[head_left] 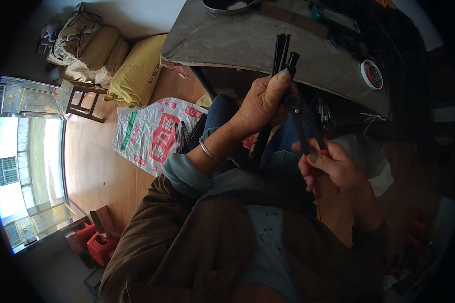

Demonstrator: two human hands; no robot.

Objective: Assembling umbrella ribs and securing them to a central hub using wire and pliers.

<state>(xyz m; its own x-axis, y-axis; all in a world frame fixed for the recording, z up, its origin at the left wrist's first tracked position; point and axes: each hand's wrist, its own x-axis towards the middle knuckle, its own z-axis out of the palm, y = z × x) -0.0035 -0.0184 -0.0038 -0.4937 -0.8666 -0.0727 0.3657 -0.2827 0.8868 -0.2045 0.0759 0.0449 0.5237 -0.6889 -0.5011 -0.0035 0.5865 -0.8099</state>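
My left hand is closed round a bundle of slim black rods, its thumb pressed along the top. One thicker rod in the bundle ends in a wider black cap. A dark length of the bundle shows below the hand, over my lap. In my right hand is a pair of pliers with red handle grips, the handles spread apart. The pliers' head lies right beside the bundle and my left fingers. Whether its jaws grip a part cannot be made out.
A grey worktable stands ahead, bearing a round dish and a round white-rimmed tin. More black rods lie on a white printed sack on the floor. A yellow sack, a wooden stool and red containers are at left.
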